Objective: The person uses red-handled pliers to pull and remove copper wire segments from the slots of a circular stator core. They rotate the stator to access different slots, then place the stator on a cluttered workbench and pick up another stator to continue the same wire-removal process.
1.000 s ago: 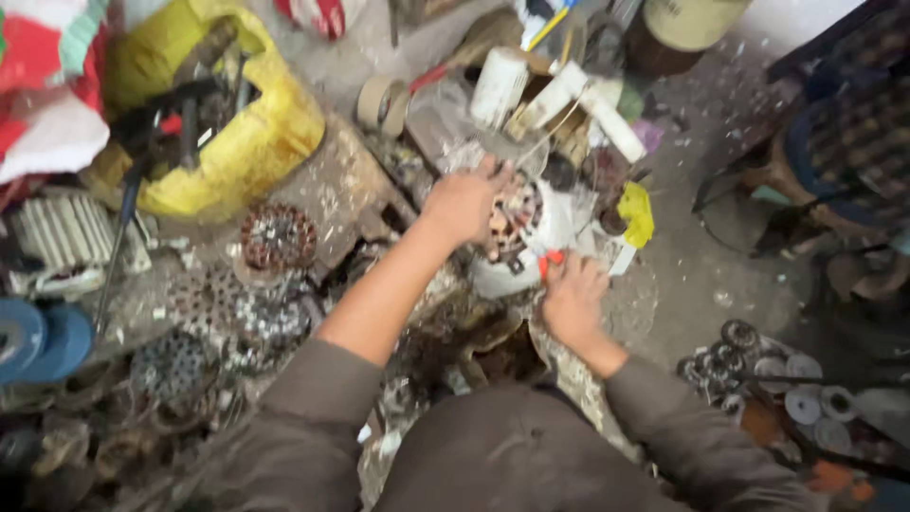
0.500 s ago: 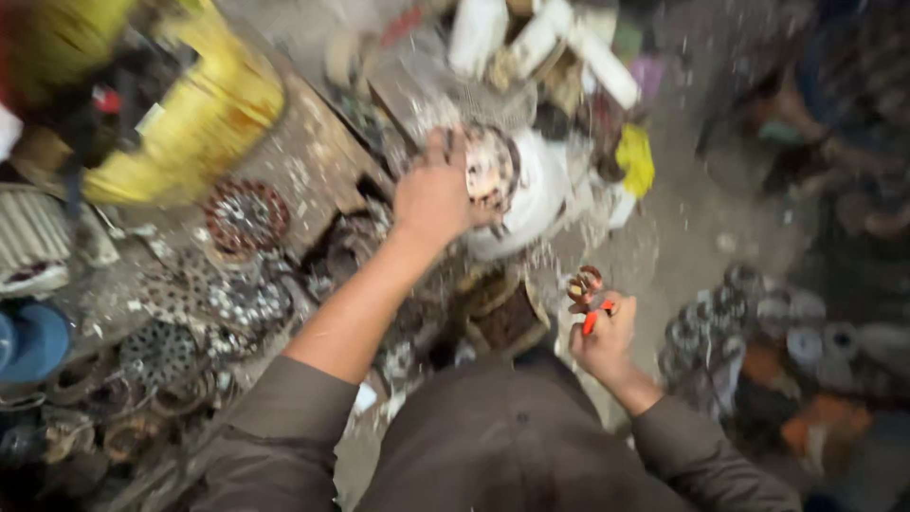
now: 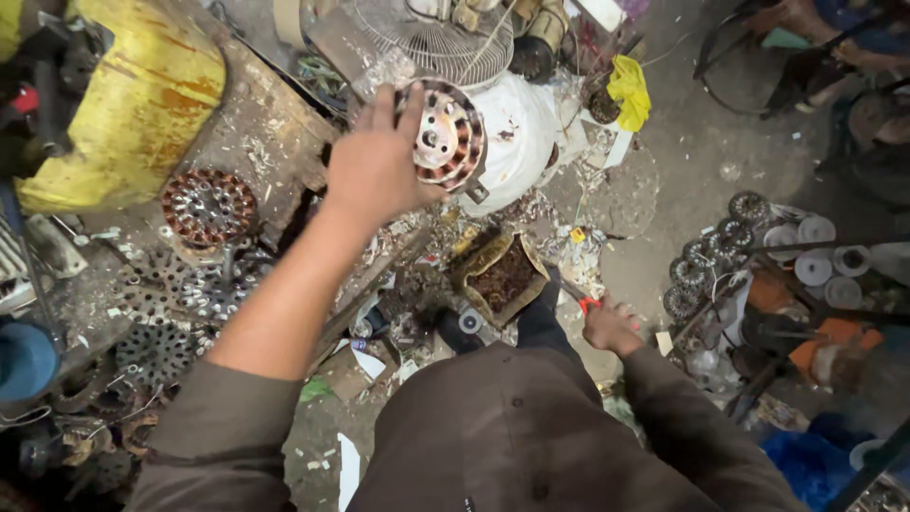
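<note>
My left hand (image 3: 374,171) grips the left rim of a round fan-motor stator (image 3: 444,137) with copper windings, which rests against a white motor housing (image 3: 512,142) on the cluttered floor. Lower down beside my knee, my right hand (image 3: 611,327) is closed around a small red-handled tool (image 3: 590,303); only the red handle tip shows. A cardboard box of brown copper scrap (image 3: 502,277) lies between the two hands.
A yellow drum (image 3: 133,95) stands at upper left beside a wooden bench (image 3: 265,142) carrying another wound stator (image 3: 209,207). Several bare stator plates (image 3: 161,313) lie at left. A wire fan guard (image 3: 436,38) sits behind; more stators and white discs (image 3: 758,246) lie at right.
My right hand, with the red tool, has dropped from the motor down to beside my knee. My left hand stays on the stator. The view has shifted closer and leftward.
</note>
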